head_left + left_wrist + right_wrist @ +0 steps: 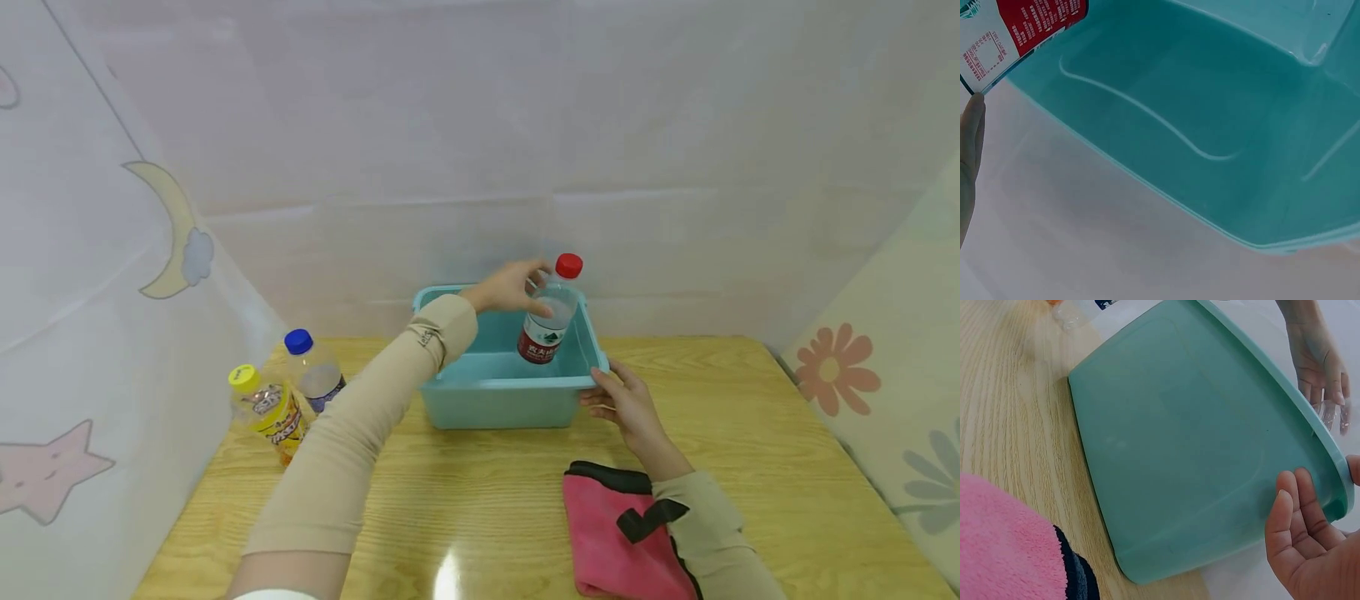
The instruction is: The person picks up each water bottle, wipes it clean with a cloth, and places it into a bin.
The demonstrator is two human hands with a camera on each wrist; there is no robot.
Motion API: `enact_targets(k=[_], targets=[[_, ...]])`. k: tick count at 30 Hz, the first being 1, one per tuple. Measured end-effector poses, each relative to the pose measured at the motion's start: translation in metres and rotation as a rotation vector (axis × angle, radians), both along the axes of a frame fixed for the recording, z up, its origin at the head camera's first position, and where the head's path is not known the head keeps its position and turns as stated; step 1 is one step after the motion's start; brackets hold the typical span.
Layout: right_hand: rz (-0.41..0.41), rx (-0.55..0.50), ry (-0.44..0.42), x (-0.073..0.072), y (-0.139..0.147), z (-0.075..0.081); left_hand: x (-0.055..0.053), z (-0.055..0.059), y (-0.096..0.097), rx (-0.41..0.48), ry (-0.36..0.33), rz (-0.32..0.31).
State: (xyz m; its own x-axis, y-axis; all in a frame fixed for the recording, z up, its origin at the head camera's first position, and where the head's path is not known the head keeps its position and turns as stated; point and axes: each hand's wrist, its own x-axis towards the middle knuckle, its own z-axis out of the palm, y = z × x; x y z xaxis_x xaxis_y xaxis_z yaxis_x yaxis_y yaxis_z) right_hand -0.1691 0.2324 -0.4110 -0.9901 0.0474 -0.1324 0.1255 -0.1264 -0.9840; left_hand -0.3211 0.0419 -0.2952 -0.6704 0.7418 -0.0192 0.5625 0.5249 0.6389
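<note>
A turquoise plastic bin (495, 404) stands at the back of the wooden table. Inside it, a clear bottle (546, 335) with a red cap and a red-and-white label leans slightly. My left hand (513, 287) holds this bottle by its upper part, thumb on the near side and fingers behind. In the left wrist view, the bottle's label (1029, 28) shows at the upper left, beside a finger. My right hand (626, 408) grips the bin's near right corner, thumb at the rim and fingers against the outer wall in the right wrist view.
Two more bottles, one yellow-capped (277, 417) and one blue-capped (315, 371), stand at the table's left, partly behind my left sleeve. A folded pink cloth (615, 533) with black trim lies near my right forearm. A pale curtain (480, 150) hangs behind the bin.
</note>
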Motion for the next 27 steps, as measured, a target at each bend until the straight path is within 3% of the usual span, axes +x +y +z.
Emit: enact_targets(k=[15,27], targets=[[-0.001,-0.015,-0.013,0.006,-0.003,0.005,-0.001,-0.025,0.01,-0.105,0.019,0.038],[-0.007,-0.004,-0.011,0.004,-0.005,0.002,0.007,-0.034,0.018,-0.157,-0.051,0.045]])
